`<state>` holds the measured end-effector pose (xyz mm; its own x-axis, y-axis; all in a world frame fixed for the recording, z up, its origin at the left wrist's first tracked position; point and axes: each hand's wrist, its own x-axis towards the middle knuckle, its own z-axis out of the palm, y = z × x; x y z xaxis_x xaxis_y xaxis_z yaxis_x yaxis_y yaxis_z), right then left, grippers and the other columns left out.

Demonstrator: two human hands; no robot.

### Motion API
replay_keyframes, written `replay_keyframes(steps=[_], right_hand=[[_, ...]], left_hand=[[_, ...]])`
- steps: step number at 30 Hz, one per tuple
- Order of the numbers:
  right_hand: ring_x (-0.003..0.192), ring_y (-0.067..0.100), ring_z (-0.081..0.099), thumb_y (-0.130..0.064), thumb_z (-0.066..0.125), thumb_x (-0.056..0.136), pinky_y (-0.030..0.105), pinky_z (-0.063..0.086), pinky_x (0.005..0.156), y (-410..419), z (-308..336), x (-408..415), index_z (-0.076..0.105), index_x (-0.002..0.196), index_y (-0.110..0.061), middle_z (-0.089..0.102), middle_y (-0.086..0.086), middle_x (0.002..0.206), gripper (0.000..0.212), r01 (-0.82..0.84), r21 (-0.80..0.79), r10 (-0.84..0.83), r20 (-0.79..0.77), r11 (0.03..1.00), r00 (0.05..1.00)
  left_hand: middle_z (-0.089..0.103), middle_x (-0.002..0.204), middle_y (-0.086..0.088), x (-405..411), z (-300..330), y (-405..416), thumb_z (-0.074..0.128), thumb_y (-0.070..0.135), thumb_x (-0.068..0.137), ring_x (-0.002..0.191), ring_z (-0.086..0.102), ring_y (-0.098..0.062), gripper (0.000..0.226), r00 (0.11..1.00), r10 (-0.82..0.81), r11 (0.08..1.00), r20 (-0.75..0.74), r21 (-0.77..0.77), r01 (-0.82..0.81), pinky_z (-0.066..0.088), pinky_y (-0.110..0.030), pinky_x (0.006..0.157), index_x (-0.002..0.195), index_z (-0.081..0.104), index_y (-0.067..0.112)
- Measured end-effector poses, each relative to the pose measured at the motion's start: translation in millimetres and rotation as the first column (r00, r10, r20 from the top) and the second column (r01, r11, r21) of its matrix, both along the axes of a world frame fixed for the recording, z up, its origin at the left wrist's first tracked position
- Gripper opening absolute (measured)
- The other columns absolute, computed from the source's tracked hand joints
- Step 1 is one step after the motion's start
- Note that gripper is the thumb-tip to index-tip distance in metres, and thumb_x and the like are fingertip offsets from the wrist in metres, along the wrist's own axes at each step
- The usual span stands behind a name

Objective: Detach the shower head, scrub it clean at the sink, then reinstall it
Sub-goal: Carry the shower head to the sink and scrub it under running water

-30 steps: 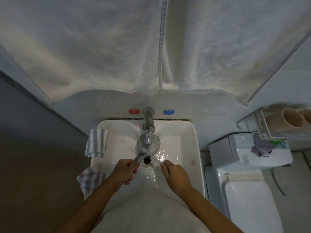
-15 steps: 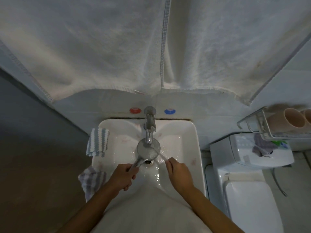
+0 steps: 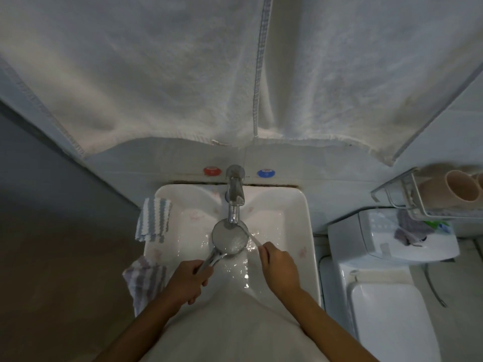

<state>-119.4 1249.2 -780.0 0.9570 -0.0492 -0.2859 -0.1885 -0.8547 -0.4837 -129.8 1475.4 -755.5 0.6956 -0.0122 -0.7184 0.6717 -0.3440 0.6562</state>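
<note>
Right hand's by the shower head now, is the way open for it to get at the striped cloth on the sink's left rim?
Probably not directly: the shower head and left hand lie between the right hand and the striped cloth. The left hand is nearer.

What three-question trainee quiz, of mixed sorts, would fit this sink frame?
1. True or false: the left hand grips the handle of the shower head, whose round face sits under the faucet.
2. Multiple choice: what does the right hand hold? A) a folded cloth B) a thin brush-like tool, too blurred to identify, pointing at the shower head's rim C) nothing
3. Fill in: the blue-and-white striped cloth hangs over the ____ edge of the sink, as seen in the picture.

Key: 1 true; 2 B; 3 left.
</note>
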Motion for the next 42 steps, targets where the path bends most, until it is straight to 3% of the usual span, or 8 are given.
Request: replay_keyframes(steps=[9, 13, 17, 21, 25, 35, 38, 42], right_hand=[[0.060, 0.031, 0.058, -0.034, 0.038, 0.104, 0.031, 0.033, 0.053, -1.2, -1.3, 0.6, 0.056, 0.089, -0.012, 0.065, 0.010, 0.069, 0.032, 0.040, -0.010, -0.040, 0.023, 0.999, 0.999], [0.060, 0.029, 0.051, -0.035, 0.040, 0.104, 0.032, 0.029, 0.055, 3.4, 0.3, -3.9, 0.057, 0.086, -0.011, 0.064, 0.010, 0.068, 0.034, -0.045, 0.004, 0.045, 0.006, 0.999, 0.999], [0.065, 0.034, 0.058, -0.034, 0.040, 0.104, 0.033, 0.030, 0.055, -0.7, -1.7, 0.1, 0.056, 0.086, -0.011, 0.066, 0.012, 0.071, 0.033, 0.045, 0.005, -0.045, 0.024, 0.999, 0.999], [0.062, 0.031, 0.058, -0.036, 0.041, 0.103, 0.034, 0.034, 0.053, 3.1, -2.4, -5.6, 0.058, 0.086, -0.012, 0.064, 0.009, 0.067, 0.033, -0.051, 0.051, 0.051, 0.013, 0.997, 0.999], [0.063, 0.034, 0.060, -0.032, 0.042, 0.103, 0.032, 0.033, 0.055, -0.4, -1.1, -2.1, 0.059, 0.087, -0.010, 0.067, 0.012, 0.070, 0.032, 0.027, 0.038, -0.028, 0.043, 0.999, 0.999], [0.060, 0.030, 0.055, -0.036, 0.040, 0.103, 0.033, 0.032, 0.054, 2.2, -0.6, -5.3, 0.057, 0.085, -0.013, 0.063, 0.008, 0.066, 0.034, -0.103, 0.037, 0.102, 0.031, 0.994, 0.994], [0.055, 0.024, 0.046, -0.034, 0.040, 0.103, 0.032, 0.031, 0.053, 0.0, 0.2, -3.8, 0.055, 0.084, -0.012, 0.059, 0.005, 0.063, 0.032, -0.027, 0.024, 0.026, 0.048, 0.999, 0.999], [0.058, 0.029, 0.054, -0.036, 0.040, 0.103, 0.033, 0.034, 0.052, 0.3, -2.4, -6.2, 0.056, 0.084, -0.014, 0.055, 0.002, 0.061, 0.033, -0.076, 0.059, 0.075, 0.012, 0.995, 0.997]], left_hand=[[0.050, 0.048, 0.002, -1.0, 0.9, 0.3, 0.059, 0.016, 0.091, 0.038, 0.037, -0.016, 0.029, 1.000, -0.002, 1.000, 0.012, 0.007, 0.002, 0.029, -0.021, 0.036, 0.062, 0.057, 0.012], [0.050, 0.049, 0.002, -1.8, -0.6, 1.8, 0.059, 0.015, 0.092, 0.037, 0.037, -0.016, 0.029, 1.000, 0.025, 1.000, 0.014, 0.014, -0.025, 0.029, -0.020, 0.036, 0.063, 0.058, 0.011], [0.051, 0.051, 0.001, -2.5, -0.6, 1.8, 0.059, 0.016, 0.092, 0.037, 0.038, -0.016, 0.030, 1.000, 0.009, 1.000, 0.020, 0.022, -0.009, 0.030, -0.021, 0.036, 0.063, 0.058, 0.011], [0.049, 0.048, 0.002, -3.1, 0.7, 2.7, 0.058, 0.015, 0.092, 0.036, 0.036, -0.015, 0.031, 0.998, 0.048, 0.999, 0.029, 0.017, -0.049, 0.028, -0.019, 0.035, 0.061, 0.056, 0.011], [0.050, 0.052, 0.000, -3.9, 1.3, 2.6, 0.059, 0.015, 0.092, 0.036, 0.036, -0.015, 0.029, 0.998, 0.063, 0.998, 0.030, -0.001, -0.063, 0.028, -0.019, 0.036, 0.064, 0.057, 0.009], [0.050, 0.053, -0.001, -4.3, -0.3, 1.9, 0.060, 0.016, 0.092, 0.035, 0.036, -0.014, 0.026, 0.992, 0.123, 0.992, 0.013, -0.005, -0.123, 0.027, -0.018, 0.035, 0.067, 0.058, 0.007], [0.051, 0.053, -0.001, -3.9, -0.8, 2.2, 0.060, 0.018, 0.092, 0.036, 0.036, -0.015, 0.028, 0.991, 0.132, 0.991, 0.015, -0.009, -0.132, 0.028, -0.019, 0.036, 0.066, 0.058, 0.007], [0.050, 0.051, 0.000, -4.1, -1.8, 2.3, 0.060, 0.017, 0.092, 0.036, 0.036, -0.014, 0.029, 0.992, 0.128, 0.992, 0.009, -0.008, -0.128, 0.028, -0.019, 0.036, 0.064, 0.057, 0.008]])
